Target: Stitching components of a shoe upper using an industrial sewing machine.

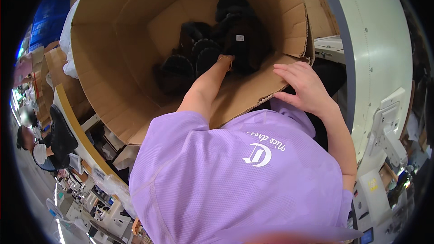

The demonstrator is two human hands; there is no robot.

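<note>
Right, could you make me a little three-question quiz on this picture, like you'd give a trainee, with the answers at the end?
1. True or false: the right hand is at the edge of the cardboard box.

2. Where is the left hand?
a) held up above the box
b) inside the box, by the dark items
c) against the box's outer side

3. Fill in: the wearer's shirt is light ____.

Key: 1. True. 2. b. 3. Purple.

Left arm stretched well forward, right arm bent.
The left hand is mostly out of sight; the right hand shows its back, fingers extended and pointing inward, thumb apart.
</note>
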